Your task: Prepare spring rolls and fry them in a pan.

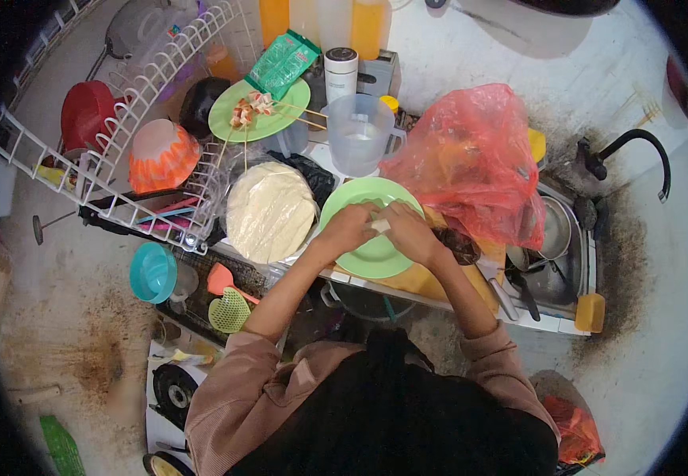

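Observation:
Over a light green plate (373, 262), my left hand (351, 226) and my right hand (408, 232) meet with bent fingers. A small pale piece of food (380, 226) is pinched between them, and the fingers hide part of it. Left of the plate lies a round stack of pale flat wrappers (270, 212) in clear plastic. Behind that, a second green plate (225, 122) carries skewered red-and-white food pieces (251, 107) and a green packet (284, 62). A clear plastic measuring jug (358, 140) stands just beyond my plate.
A red plastic bag (469, 160) bulges at the right, near a knife (498, 291) on the counter edge. Past it is the sink (558, 285) with pans and a black faucet (635, 140). At the left are a white wire dish rack (106, 160) and a teal bowl (152, 272).

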`<state>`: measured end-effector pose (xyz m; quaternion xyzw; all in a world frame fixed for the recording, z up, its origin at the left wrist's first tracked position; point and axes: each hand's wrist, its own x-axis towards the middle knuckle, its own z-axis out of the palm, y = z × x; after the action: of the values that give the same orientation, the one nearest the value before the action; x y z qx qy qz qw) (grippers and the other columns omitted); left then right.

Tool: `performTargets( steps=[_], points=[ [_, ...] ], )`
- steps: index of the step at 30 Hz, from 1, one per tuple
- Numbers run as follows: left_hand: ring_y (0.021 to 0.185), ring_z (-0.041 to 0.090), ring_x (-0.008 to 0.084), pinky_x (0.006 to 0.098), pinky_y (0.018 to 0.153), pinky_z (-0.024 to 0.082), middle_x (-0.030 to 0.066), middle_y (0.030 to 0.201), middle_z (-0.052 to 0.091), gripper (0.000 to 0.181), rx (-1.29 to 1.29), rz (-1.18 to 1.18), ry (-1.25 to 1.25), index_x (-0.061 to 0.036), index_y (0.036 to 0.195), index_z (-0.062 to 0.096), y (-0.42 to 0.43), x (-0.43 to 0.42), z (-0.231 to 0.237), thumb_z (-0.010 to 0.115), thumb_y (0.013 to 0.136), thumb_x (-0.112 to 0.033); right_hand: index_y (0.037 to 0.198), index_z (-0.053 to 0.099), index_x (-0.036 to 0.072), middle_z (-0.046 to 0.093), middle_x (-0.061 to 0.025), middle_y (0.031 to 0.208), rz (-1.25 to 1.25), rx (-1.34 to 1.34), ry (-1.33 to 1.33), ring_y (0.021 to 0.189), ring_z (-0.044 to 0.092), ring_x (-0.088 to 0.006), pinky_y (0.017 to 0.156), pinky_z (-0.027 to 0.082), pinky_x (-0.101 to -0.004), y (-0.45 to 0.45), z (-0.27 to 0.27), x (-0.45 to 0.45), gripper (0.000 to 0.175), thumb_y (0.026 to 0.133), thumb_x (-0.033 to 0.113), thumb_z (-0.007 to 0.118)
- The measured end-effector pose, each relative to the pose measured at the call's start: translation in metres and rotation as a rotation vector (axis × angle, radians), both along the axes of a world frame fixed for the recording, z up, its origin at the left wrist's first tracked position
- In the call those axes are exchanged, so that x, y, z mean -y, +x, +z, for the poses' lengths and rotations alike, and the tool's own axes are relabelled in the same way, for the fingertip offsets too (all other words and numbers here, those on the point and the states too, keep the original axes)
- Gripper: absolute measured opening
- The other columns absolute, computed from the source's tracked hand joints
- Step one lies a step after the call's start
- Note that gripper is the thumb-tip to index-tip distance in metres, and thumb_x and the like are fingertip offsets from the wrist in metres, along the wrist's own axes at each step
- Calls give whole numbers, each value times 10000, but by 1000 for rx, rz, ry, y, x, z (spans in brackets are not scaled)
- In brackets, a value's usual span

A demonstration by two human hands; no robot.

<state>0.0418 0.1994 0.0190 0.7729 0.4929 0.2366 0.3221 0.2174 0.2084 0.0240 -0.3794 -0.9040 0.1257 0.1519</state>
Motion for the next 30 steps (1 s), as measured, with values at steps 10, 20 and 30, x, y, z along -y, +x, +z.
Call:
performTargets(
  steps=[10,20,30],
  points=[
    [782,559,86,225,693,449,43,899,604,314,824,171,-400,29,1066,515,-9,42,24,616,793,-90,1101,475,9,521,-66,1036,-141,-779,-746,916,517,-141,769,449,-285,2,21,22,333,813,121,599],
    [820,563,94,226,719,442,34,897,601,278,1042,403,-319,-15,1049,514,-2,137,16,609,789,-42,1024,575,-10,605,-44,912,81,-783,-1010,799,550,-91,716,455,-239,-14,26,81,253,843,166,577],
    [787,556,94,223,703,453,34,864,581,343,1096,756,-209,12,1063,494,30,280,11,646,764,-60,1053,524,25,583,-46,958,234,-710,-1655,852,566,-123,733,483,-283,-22,3,162,234,891,191,494]
  ],
)
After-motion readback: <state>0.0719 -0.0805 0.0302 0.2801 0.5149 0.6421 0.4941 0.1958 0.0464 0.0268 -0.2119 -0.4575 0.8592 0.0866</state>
